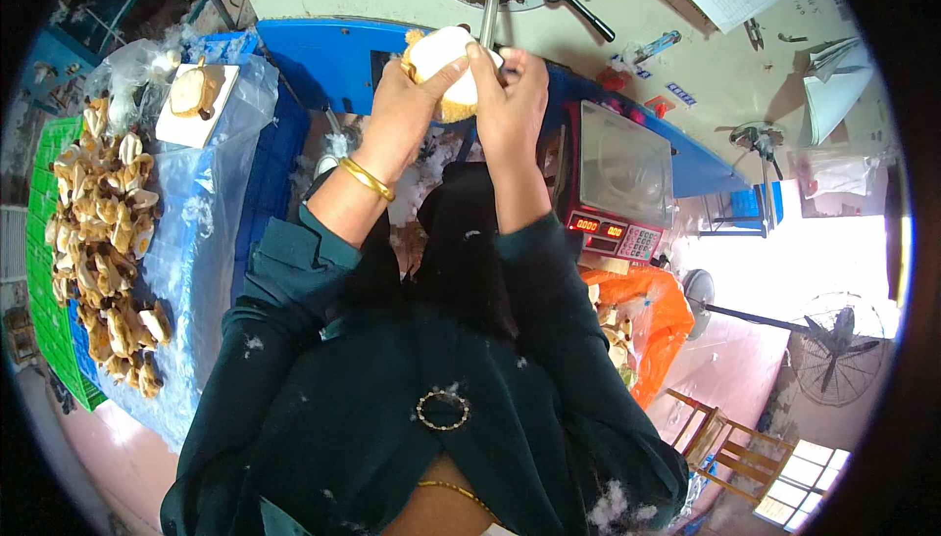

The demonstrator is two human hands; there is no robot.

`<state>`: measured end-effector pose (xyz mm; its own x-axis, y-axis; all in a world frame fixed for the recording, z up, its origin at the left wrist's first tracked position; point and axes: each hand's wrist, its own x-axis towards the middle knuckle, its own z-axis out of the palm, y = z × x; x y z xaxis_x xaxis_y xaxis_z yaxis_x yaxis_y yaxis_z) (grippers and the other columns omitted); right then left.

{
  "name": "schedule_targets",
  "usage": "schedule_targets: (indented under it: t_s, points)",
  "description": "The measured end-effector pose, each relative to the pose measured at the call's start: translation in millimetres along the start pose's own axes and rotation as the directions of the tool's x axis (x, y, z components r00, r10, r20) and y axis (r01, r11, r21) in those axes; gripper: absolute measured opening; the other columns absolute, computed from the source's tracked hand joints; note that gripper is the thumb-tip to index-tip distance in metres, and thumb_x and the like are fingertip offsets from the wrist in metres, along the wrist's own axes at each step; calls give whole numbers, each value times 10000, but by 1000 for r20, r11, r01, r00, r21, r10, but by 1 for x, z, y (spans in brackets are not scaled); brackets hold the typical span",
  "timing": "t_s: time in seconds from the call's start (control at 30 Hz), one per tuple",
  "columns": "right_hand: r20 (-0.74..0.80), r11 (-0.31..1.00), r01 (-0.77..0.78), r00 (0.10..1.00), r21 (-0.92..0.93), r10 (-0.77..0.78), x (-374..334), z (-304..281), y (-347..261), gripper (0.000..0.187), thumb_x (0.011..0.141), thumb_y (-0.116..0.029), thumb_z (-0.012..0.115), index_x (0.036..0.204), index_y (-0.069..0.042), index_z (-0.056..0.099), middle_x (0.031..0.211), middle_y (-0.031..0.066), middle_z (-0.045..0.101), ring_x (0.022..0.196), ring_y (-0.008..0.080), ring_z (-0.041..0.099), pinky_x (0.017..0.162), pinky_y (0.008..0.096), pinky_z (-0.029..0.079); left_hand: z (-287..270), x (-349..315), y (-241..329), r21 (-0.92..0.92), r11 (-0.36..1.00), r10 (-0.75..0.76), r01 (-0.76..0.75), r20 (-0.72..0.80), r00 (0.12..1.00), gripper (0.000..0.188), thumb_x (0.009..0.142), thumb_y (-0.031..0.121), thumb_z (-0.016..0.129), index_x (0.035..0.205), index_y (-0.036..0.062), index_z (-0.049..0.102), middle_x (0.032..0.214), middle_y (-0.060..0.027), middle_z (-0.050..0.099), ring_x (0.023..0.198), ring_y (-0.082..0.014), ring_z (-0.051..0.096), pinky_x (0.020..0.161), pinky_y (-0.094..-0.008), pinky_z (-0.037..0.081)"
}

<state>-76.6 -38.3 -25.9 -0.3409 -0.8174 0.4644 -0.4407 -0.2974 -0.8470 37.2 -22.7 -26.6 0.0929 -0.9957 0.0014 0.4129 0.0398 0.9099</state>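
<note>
Item: white-and-tan plush toy (443, 64), held raised against the metal nozzle (487, 15) of a blue stuffing machine (323, 56). Left hand (407, 105) grip clamps around its underside; right hand (510, 95) grip pinches its top. Adjacent: heap of unstuffed plush skins (98, 232) at left, digital scale (618, 183) at right.

Plush toy (446, 71) held between both hands (461, 95), against metal tube (488, 12). Scale (619, 178) placed right of hands. Toy pile (103, 242) heaped far left on plastic sheet (211, 242); boxed toy (199, 97) set behind pile.
</note>
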Motion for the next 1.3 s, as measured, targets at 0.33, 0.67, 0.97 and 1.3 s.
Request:
schedule_targets:
  t_s: [0.33,0.67,0.97,1.3]
  points:
    - [377,887,-371,890,273,256,-9,-12,-5,749,800,-438,771,1120,190,518,1006,246,643,891,216,656,746,301,533,-2,-13,-30,132,982,145,-135,-69,987,446,919,181,657,1167,-110,427,1110,-212,608,994,-221,638,807,-309,536]
    - [506,831,-434,833,348,224,-21,-20,0,595,795,-348,788,1062,140,574,936,173,667,828,158,652,673,275,529,1,-37,-36,229,966,153,-118,-141,978,429,972,173,576,1261,-70,373,1150,-169,574,1000,-186,618,778,-284,544]
    - [554,812,-573,713,108,429,-38,-112,65,438,810,-135,766,1185,20,601,1043,78,679,923,140,647,802,288,524,-15,-110,-53,139,962,-254,234,151,955,394,987,246,566,1293,23,457,1248,-88,530,1115,-156,538,893,-301,483]
    - [-185,481,-519,792,-707,582,45,-316,234,1005,659,-739,691,1195,103,580,1096,277,640,985,332,631,879,409,488,-45,-104,-62,162,860,-508,483,186,841,222,990,253,554,1087,59,600,1001,-45,655,887,-113,612,776,-267,486]
